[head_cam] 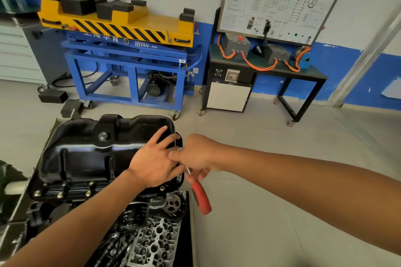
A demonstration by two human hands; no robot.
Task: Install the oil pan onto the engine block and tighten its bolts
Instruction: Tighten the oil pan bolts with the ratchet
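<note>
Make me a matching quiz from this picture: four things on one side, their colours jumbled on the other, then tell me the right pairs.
Things:
1. oil pan
2. tool handle
3. lift top
4. bench cables

Colours:
A. orange
B. black
C. yellow
D. red

Pairs: 1-B, 2-D, 3-C, 4-A
</note>
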